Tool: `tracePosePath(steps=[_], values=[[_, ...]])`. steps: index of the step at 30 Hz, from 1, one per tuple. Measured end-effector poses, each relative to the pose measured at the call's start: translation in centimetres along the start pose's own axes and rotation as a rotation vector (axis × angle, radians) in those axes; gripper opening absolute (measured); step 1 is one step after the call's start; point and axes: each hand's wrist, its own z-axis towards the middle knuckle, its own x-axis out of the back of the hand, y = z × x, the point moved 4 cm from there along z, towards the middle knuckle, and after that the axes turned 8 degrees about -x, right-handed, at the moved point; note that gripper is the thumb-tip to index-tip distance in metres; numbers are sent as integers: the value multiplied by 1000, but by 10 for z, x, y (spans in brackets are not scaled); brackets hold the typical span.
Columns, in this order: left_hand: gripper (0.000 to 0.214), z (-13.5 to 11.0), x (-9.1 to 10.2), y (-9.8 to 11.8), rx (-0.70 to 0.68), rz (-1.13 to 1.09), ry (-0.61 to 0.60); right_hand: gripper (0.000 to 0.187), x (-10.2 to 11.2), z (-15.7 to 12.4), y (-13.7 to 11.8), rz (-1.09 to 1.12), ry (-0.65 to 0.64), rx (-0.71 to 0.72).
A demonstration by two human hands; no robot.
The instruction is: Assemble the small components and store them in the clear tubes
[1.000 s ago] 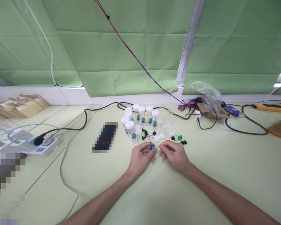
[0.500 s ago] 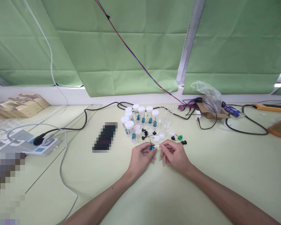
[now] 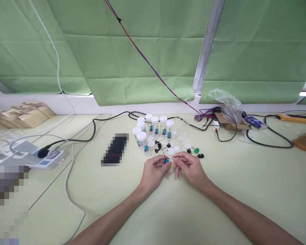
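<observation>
My left hand (image 3: 153,171) pinches a small blue component (image 3: 166,160) with thin wire legs, just above the pale green table (image 3: 219,197). My right hand (image 3: 190,167) pinches one of its wire legs from the right, fingertips nearly touching the left hand's. Just beyond the hands stand several clear vials with white caps (image 3: 153,131), some holding blue parts. Loose black parts (image 3: 158,146), white caps (image 3: 170,151) and a green part (image 3: 196,150) lie around them.
A pixelated dark object (image 3: 115,149) lies to the left of the vials. A power strip with cables (image 3: 44,156) sits far left, wooden blocks (image 3: 22,115) behind it. A cardboard box with a plastic bag (image 3: 228,115) and black cables (image 3: 267,136) are at right. Green blinds hang behind.
My right hand's fingertips have shifted slightly leftward along the wire toward the blue component. The left hand holds steady. The view has tilted a little.
</observation>
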Motion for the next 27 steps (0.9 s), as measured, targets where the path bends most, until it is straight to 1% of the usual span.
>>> tracePosePath(steps=[3,8,11,18,22,27], values=[[26,0,0,1,8,-13,-5,20,-1,-1,-2,22,-26,15],[26,0,0,3,4,-31,-14,21,-3,-2,-9,49,-128,52],[28,1,1,3,2,-38,-19,22,-3,-2,-10,54,-152,49],[26,1,0,1,5,-35,-13,23,-1,2,-5,15,-98,46],[23,0,0,0,8,-27,-1,19,2,2,-6,-58,-43,46],[23,0,0,-1,5,-12,1,17,3,0,-9,-154,-14,85]])
